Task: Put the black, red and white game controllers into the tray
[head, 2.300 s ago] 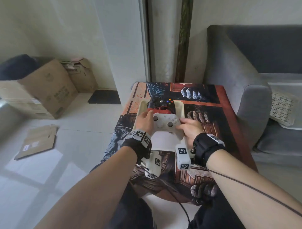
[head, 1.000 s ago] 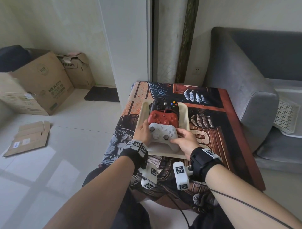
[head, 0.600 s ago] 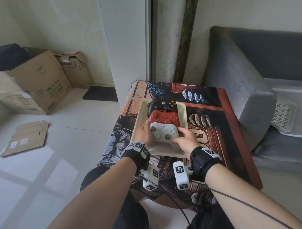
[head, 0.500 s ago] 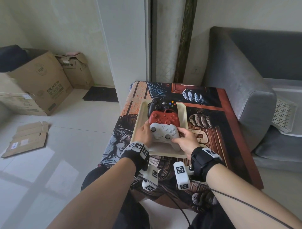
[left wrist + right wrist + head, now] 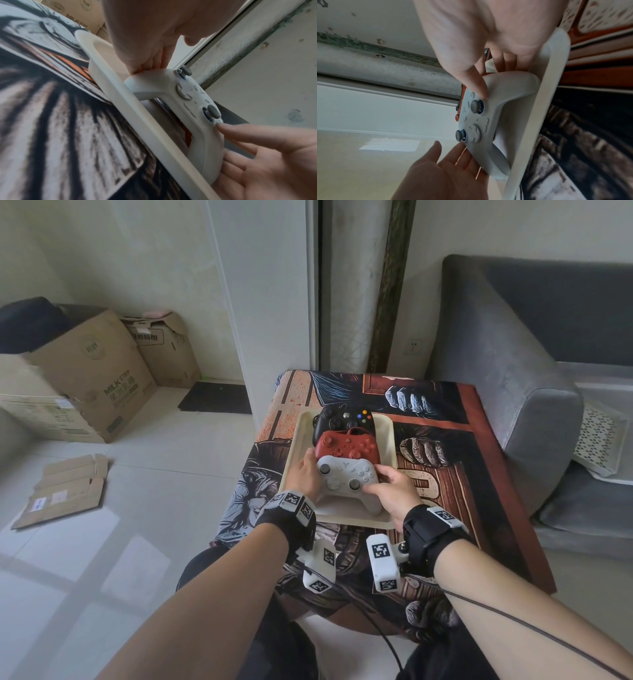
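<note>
A cream tray [image 5: 388, 440] lies on the printed table cloth. In it, in a row from far to near, sit the black controller [image 5: 342, 419], the red controller [image 5: 346, 446] and the white controller [image 5: 346, 482]. My left hand [image 5: 310, 470] touches the white controller's left grip [image 5: 137, 82] with straight fingers, the thumb lifted off. My right hand [image 5: 383, 484] pinches the right grip, with the thumb on the face [image 5: 476, 83] beside a stick and the fingers underneath. The white controller [image 5: 488, 121] rests just inside the tray's near rim [image 5: 137, 121].
The table [image 5: 462, 508] is small, with a grey sofa [image 5: 513, 371] close on its right and a white perforated basket [image 5: 599, 440] on the seat. Cardboard boxes [image 5: 85, 378] and flattened cardboard [image 5: 61, 491] lie on the floor to the left.
The white controller came back toward me off the red one and settled into the tray's near part. Over the last half second both hands have barely moved.
</note>
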